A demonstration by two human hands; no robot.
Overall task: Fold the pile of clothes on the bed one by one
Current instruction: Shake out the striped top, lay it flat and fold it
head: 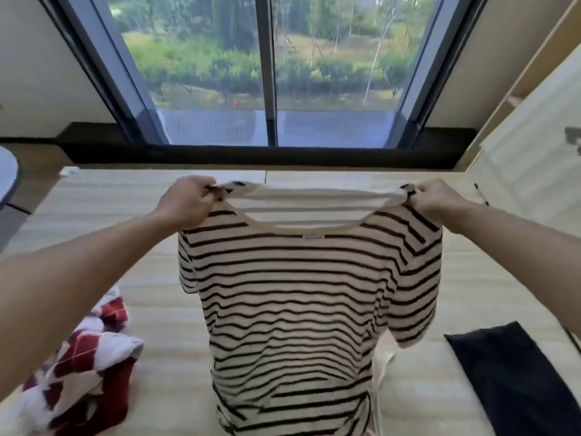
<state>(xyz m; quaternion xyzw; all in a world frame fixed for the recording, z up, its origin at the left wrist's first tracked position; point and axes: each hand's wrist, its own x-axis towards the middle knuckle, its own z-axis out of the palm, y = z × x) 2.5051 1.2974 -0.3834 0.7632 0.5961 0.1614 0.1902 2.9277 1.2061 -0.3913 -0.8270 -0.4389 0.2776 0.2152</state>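
the left hand [188, 201] and right hand [435, 199] each pinch a shoulder of the striped shirt [301, 297], holding it up over the middle of the bed [163, 309]. a red-and-white garment [85, 366] lies near the left edge, a dark cloth [515, 379] near the right edge.

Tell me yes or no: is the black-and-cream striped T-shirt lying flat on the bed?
No: the left hand and right hand hold the black-and-cream striped T-shirt up by its shoulders, so it hangs.
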